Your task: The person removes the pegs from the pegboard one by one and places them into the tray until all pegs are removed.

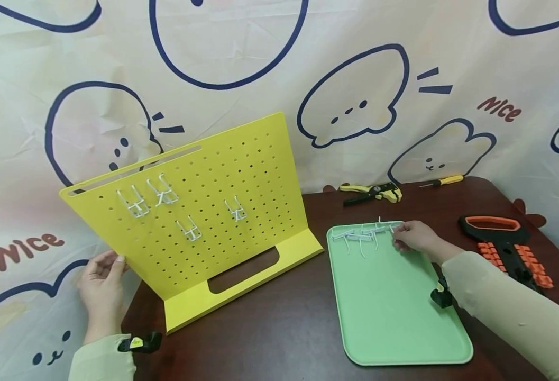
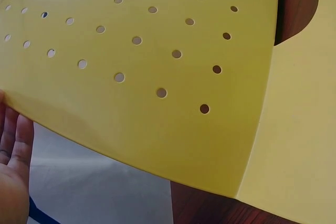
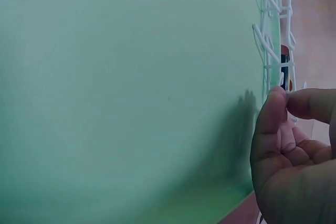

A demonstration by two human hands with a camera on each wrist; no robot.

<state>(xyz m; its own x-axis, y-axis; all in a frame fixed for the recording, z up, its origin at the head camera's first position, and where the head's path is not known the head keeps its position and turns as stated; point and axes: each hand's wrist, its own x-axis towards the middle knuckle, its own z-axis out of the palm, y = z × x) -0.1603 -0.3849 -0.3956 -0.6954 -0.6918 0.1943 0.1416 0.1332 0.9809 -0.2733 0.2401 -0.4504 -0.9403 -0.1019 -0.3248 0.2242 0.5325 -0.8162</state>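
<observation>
At centre right, the right hand [image 1: 414,236] pinches a white hook [image 1: 395,229] at the green tray's [image 1: 393,317] top edge, beside more white hooks [image 1: 360,235]. At lower left, the left hand [image 1: 102,286], fingers relaxed, touches the yellow pegboard's [image 1: 241,174] edge.

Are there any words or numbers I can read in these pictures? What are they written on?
"Nice" in reddish-brown letters on the cartoon backdrop cloth, upper right.
"Nice" again on the same cloth, lower left.
The yellow pegboard, the green tray and the tools on the table show no writing that can be read; any marks on the tools are too small to tell.
</observation>
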